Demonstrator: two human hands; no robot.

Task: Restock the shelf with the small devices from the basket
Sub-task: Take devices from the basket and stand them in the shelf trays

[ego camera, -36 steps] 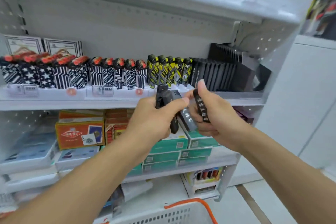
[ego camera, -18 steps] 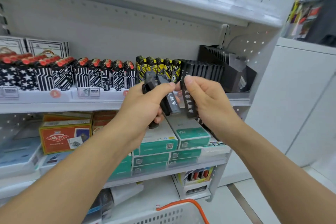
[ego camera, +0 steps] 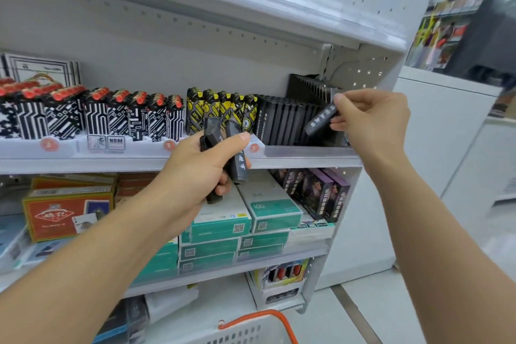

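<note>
Black device (ego camera: 321,119), slim, pale lettering down its side, pinched at its upper end between thumb and fingers of the right hand (ego camera: 371,117). It hangs tilted, lower end toward the left, just in front of the black slotted rack (ego camera: 312,86) at the right end of the shelf (ego camera: 307,152), above the shelf's front lip. A row of like black devices (ego camera: 282,123) stands upright in the rack just left of it; whether the held one touches them I cannot tell.

Left hand (ego camera: 201,173), well apart and lower left, is curled round a bundle (ego camera: 223,153) of more black devices, thumb laid across them, their ends sticking out above and below the fist, in front of the shelf edge.

Further left on the same shelf: yellow-and-black packs (ego camera: 220,109), then black-and-white patterned ones with red tops (ego camera: 111,114). Shelf below holds teal boxes (ego camera: 268,212) and an orange box (ego camera: 67,212). White basket with orange handle (ego camera: 259,318) at the bottom edge of view.
</note>
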